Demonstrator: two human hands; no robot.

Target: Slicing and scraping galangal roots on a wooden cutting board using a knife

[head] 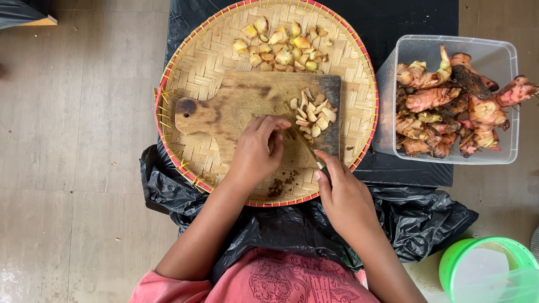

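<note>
One round woven tray [196, 62] lies on black plastic sheet [404, 17] and carries a wooden cutting board [236, 106]. At right stands a clear box of roots [449, 101]. The right hand [345, 196] is closed on a knife [306, 147]; the left hand [255, 151] pinches a root piece, hidden under fingers, near the slices [314, 115].

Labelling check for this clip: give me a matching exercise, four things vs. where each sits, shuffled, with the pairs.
Things:
1. dark-stained wooden cutting board
2. whole pinkish-brown knobbly roots
3. pile of pale yellow cut chunks
4. green round plastic tub

Places:
A. clear plastic box at right
B. floor, lower right corner
C. far side of the woven tray
D. middle of the woven tray

Pairs: 1-D, 2-A, 3-C, 4-B
</note>
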